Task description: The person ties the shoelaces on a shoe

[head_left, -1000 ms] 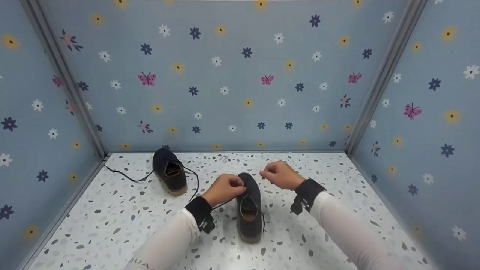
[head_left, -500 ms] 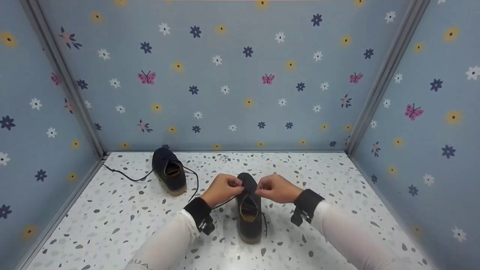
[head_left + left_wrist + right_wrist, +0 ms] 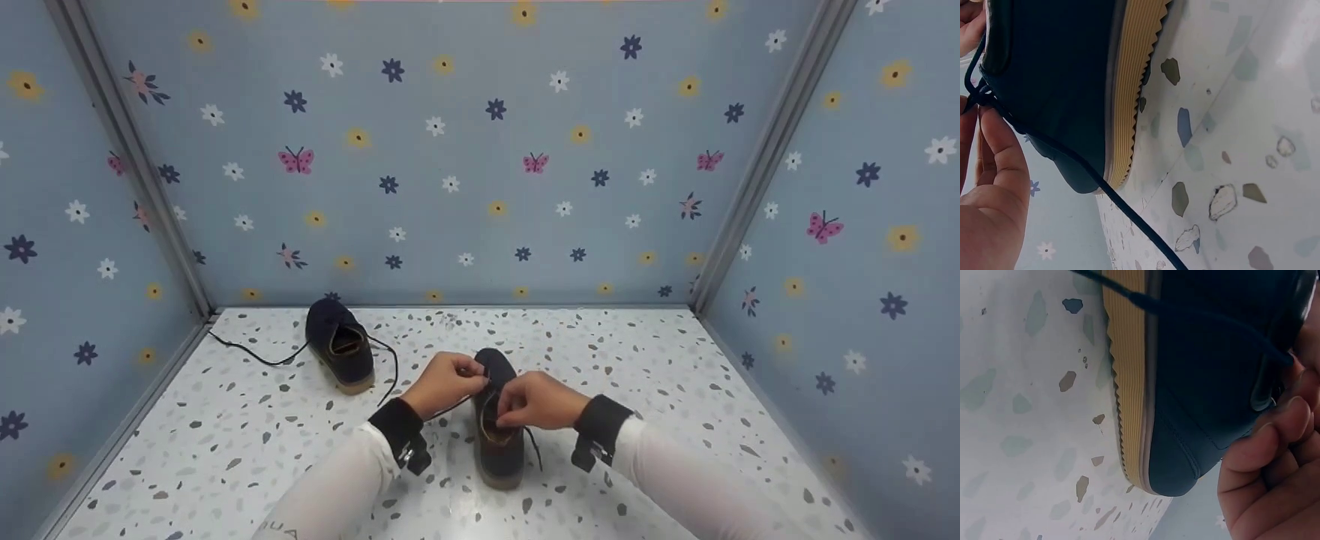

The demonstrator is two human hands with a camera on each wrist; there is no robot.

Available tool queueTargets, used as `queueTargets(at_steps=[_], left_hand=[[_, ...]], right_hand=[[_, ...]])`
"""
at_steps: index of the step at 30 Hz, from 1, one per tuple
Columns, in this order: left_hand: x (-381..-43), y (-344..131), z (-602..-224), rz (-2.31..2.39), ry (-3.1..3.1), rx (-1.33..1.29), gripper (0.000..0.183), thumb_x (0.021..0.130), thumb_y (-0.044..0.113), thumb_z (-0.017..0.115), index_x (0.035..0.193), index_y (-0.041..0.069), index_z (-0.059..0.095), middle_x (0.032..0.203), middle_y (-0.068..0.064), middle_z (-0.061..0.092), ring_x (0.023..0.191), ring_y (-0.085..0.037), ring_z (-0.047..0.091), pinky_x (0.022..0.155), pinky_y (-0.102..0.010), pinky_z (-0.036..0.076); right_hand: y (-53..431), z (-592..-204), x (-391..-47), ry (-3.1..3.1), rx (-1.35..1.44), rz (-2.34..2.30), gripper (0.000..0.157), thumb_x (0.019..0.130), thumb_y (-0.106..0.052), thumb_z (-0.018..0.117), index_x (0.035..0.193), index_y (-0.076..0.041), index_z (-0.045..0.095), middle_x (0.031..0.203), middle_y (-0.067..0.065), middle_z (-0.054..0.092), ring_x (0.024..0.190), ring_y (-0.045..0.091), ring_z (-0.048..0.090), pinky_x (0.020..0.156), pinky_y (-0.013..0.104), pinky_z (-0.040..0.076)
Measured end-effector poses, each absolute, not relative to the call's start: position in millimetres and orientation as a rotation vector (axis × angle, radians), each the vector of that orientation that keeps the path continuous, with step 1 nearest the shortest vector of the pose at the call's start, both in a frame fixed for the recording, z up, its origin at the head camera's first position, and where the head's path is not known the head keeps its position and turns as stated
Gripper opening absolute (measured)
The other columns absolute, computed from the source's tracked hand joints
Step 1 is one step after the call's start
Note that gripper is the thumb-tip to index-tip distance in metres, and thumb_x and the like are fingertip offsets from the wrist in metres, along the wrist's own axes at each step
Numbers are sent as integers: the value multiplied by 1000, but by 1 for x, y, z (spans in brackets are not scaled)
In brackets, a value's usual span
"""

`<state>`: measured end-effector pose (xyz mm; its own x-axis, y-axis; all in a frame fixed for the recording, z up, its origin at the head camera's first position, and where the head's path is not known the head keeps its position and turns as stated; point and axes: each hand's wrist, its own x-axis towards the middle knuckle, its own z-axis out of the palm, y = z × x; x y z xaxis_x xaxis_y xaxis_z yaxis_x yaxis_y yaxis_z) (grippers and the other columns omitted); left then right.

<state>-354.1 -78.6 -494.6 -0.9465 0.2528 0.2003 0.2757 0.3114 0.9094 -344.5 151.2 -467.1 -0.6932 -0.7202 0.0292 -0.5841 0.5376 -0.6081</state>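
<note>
A dark navy shoe [image 3: 501, 459] with a ribbed tan sole [image 3: 1129, 377] stands on the floor, toe facing the wall. My left hand [image 3: 445, 384] is at the front of its lacing and pinches the shoelace [image 3: 1120, 205] where it crosses itself at the eyelets; one length trails down over the shoe's side. Over the shoe's opening, my right hand [image 3: 543, 401] has its fingertips together on the lace [image 3: 1213, 323], which runs across the other side. The fingers partly hide the opening, and the exact pinch is dim in the right wrist view.
A second dark shoe [image 3: 351, 366] stands farther left near the wall, its laces [image 3: 259, 355] spread loose on both sides. Speckled white flooring [image 3: 637, 465] lies between flower-patterned blue panels [image 3: 480, 150] at the back and sides.
My right hand has come in from the right of the shoe's toe, reached the lacing, then drawn back toward me over the opening. My left hand has stayed at the lacing.
</note>
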Motion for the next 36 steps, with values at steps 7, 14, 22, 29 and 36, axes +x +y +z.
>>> queueTargets(at_steps=[7, 14, 22, 29, 36], left_hand=[[-353, -79, -493, -1777, -2496, -553, 5, 83, 4, 73, 86, 0, 74, 76, 7, 66, 72, -6, 57, 68, -20, 48], [-353, -79, -490, -1829, -2472, -586, 4, 82, 1, 69, 83, -3, 69, 87, -4, 75, 76, -7, 61, 68, -18, 49], [-355, -78, -493, -1935, -2426, -573, 11, 81, -1, 72, 75, 5, 65, 91, -6, 78, 82, -5, 67, 73, -19, 54], [-354, -77, -497, -2086, -2364, -559, 21, 81, -5, 70, 73, 13, 60, 96, -4, 76, 88, -7, 69, 77, -20, 57], [-355, -78, -499, -2114, -2333, -548, 5, 84, -4, 71, 80, -3, 67, 110, -20, 76, 91, -7, 74, 80, -19, 57]], right_hand=[[152, -467, -346, 2609, -1124, -844, 6, 91, -17, 80, 87, -13, 77, 78, 0, 73, 66, -1, 58, 63, 19, 50], [154, -462, -349, 2698, -1177, -846, 4, 91, -15, 78, 88, -14, 76, 89, -1, 74, 82, 3, 58, 76, 23, 51], [157, -456, -354, 2649, -1037, -971, 3, 92, -9, 74, 91, -11, 73, 82, 1, 73, 63, 3, 59, 58, 22, 52], [156, -456, -358, 2659, -985, -1020, 6, 91, -9, 75, 96, -9, 70, 87, 3, 72, 70, 6, 61, 62, 24, 53], [154, -459, -361, 2668, -962, -1053, 9, 94, -10, 75, 103, -9, 75, 90, 8, 75, 70, 6, 63, 63, 24, 54]])
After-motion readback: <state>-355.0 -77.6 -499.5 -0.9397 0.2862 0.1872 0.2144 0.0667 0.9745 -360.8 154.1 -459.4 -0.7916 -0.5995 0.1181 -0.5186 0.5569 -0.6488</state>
